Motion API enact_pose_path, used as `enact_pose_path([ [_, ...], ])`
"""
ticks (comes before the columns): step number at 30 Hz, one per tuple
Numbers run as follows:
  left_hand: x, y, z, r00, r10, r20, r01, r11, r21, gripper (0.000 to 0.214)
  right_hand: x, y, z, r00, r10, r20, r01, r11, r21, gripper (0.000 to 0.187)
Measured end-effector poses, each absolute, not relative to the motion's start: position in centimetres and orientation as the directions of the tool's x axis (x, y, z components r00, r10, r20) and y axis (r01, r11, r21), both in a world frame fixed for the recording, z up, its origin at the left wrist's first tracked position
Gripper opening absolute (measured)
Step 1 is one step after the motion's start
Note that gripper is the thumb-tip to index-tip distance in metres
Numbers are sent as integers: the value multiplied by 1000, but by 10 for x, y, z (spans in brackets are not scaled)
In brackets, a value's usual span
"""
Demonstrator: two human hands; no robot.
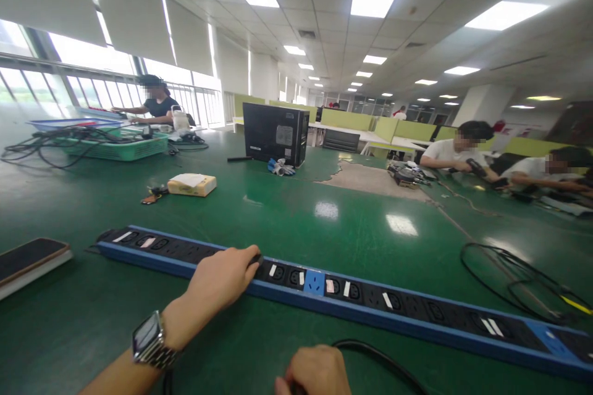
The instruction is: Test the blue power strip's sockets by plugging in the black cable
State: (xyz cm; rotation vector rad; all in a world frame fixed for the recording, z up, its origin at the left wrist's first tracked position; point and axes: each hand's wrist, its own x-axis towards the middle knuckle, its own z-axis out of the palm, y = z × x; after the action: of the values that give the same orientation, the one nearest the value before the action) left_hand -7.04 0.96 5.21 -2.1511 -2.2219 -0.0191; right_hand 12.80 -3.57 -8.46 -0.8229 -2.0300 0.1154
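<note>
— Glossy green bench (296, 219); where's the strip (370, 297)?
— Across it, long, blue-edged, right end cut off.
— Grips?
— Left hand (226, 276) pinches a black bit (256, 258), mostly hidden, at the strip; right hand (319, 371) curled, cropped, can't tell.

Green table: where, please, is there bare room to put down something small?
The widest bare patch lies beyond the power strip, bordered by the yellow packet and coiled black cable. A smaller one lies between the phone and the left forearm. Crowded: around the green basket, and beside the right hand, where a thick cable runs.
</note>
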Motion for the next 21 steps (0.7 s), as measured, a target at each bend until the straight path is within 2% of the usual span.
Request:
enact_pose_path([
  [3,-65,4,48,-27,997,67,997,32,-75,27,142,-27,-62,-351,642,682,605,711,-358,14],
  [6,-58,4,47,-39,997,71,998,42,-41,26,153,-22,-53,-343,739,580,661,628,-410,14],
  [11,-61,14,47,-66,997,43,996,64,55,26,156,-19,-60,-316,825,469,706,534,-464,52],
  [15,-65,15,39,-94,994,58,988,86,126,31,155,-19,-64,-318,824,469,722,531,-444,61],
  [21,-65,13,29,-81,992,99,986,65,156,26,152,-19,-71,-300,834,464,790,490,-369,66],
])
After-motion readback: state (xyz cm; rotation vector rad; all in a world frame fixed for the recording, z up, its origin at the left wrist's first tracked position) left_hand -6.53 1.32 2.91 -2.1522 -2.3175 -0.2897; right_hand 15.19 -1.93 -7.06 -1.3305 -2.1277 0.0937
